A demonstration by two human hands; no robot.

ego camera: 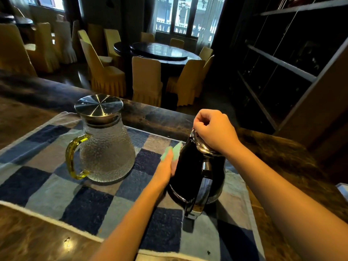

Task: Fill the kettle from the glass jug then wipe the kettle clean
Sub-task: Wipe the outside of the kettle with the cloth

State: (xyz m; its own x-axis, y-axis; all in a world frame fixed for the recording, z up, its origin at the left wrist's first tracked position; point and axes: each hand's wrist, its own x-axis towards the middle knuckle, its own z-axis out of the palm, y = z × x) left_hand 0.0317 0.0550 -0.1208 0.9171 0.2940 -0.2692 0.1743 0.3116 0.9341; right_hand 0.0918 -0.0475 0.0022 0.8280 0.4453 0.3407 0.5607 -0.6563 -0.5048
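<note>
The dark marbled surface fills the lower frame, its far edge running just behind the things. On it lies a blue-and-grey checked towel. The black electric kettle with a chrome lid and handle stands on the towel at centre right. The textured glass jug with a steel lid and yellow handle is set down left of it, near but apart.

Judging by this, pouring is over and wiping is in hand. The right hand curls over the kettle's lid, steadying it. The left hand presses a small green cloth flat-fingered against the kettle's left side.

The next stroke calls for sweeping round the body, perhaps turning the kettle. The jug limits room leftward and the far edge is near, while the towel toward the bottom of the frame offers room.
</note>
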